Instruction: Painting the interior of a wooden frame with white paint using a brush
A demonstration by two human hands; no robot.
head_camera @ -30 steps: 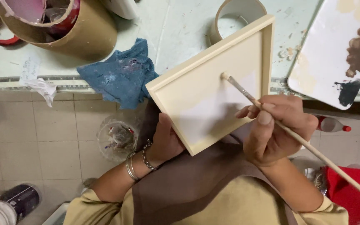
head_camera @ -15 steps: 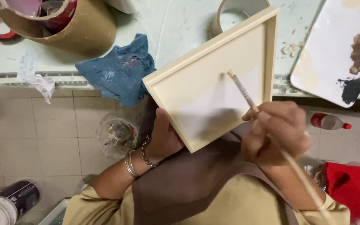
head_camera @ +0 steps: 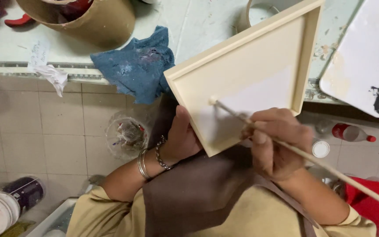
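Note:
A square cream-coloured wooden tray (head_camera: 259,66) with a raised rim is tilted towards me, one corner low. My left hand (head_camera: 181,139), with bracelets on the wrist, grips it from beneath at its lower left edge. My right hand (head_camera: 277,145) holds a long thin wooden paintbrush (head_camera: 330,169). The brush tip rests on the tray's inner face near the lower left, where a paler painted patch shows. The handle runs off to the lower right.
A blue paint-stained rag (head_camera: 137,66) hangs over the worktable edge (head_camera: 23,70). A cardboard tub (head_camera: 94,18) stands at the back left, a white palette board (head_camera: 365,66) with dark paint at the right. Jars (head_camera: 126,134) and bottles (head_camera: 349,132) stand on the tiled floor below.
The brush tip has slid left and down across the tray's inner face. My right hand has followed it, and the tray has shifted slightly.

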